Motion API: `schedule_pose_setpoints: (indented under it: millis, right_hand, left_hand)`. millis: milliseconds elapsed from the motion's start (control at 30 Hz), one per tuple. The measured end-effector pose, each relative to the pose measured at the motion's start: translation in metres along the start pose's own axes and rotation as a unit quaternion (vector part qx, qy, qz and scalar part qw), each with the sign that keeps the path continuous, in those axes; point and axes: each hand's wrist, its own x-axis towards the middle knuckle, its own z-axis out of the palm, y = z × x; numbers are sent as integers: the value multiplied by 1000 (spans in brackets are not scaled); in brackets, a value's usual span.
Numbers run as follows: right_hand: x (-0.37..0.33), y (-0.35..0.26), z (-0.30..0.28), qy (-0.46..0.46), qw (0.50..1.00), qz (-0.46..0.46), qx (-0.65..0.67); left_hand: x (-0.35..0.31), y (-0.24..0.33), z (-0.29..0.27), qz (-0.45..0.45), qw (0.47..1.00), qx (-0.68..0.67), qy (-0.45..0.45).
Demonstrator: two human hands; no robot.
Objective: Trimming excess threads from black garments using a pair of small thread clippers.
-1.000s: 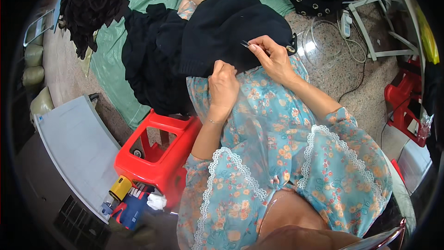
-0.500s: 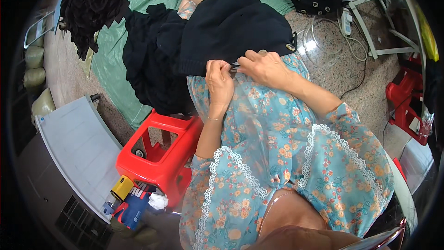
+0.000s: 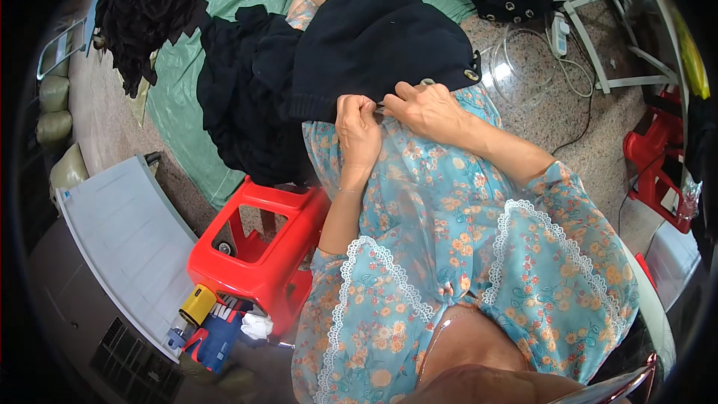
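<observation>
A black knit garment (image 3: 374, 45) with large metallic buttons lies over my lap, its ribbed edge towards me. My left hand (image 3: 357, 131) is closed at that edge, thumb and forefinger pinching the black fabric. Close beside it, my right hand (image 3: 430, 114) is closed around a small pointed metal tool (image 3: 379, 111); only a thin sliver shows between the hands, so its exact kind is hidden. One metallic button (image 3: 427, 81) sits just above my right knuckles, another (image 3: 470, 75) at the garment's right edge.
More black clothing (image 3: 247, 90) is heaped left of my lap, with a dark pile (image 3: 153, 7) beyond it on a green sheet (image 3: 187, 105). A red stool (image 3: 232, 273) stands at my left. Cables and a power strip (image 3: 559, 34) lie at right near a white metal frame (image 3: 587, 45).
The hands have shifted slightly and drawn closer together at the garment's edge. Less of the metal tool shows between them than before.
</observation>
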Motion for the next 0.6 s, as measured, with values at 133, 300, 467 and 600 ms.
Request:
schedule_pose_setpoints:
  millis: [133,300,467,600]
  right_hand:
    - [-2,-3,1,18,1000,20,-2]
    - [0,-3,1,-6,1000,28,-5]
    - [-2,-1,4,-38,999,31,-19]
    - [-6,2,-4,161,976,120,80]
  left_hand:
    - [1,2,-1,12,1000,7,4]
    - [0,0,0,20,1000,15,0]
    - [1,5,1,15,1000,12,-12]
    - [-2,10,-3,42,999,24,14]
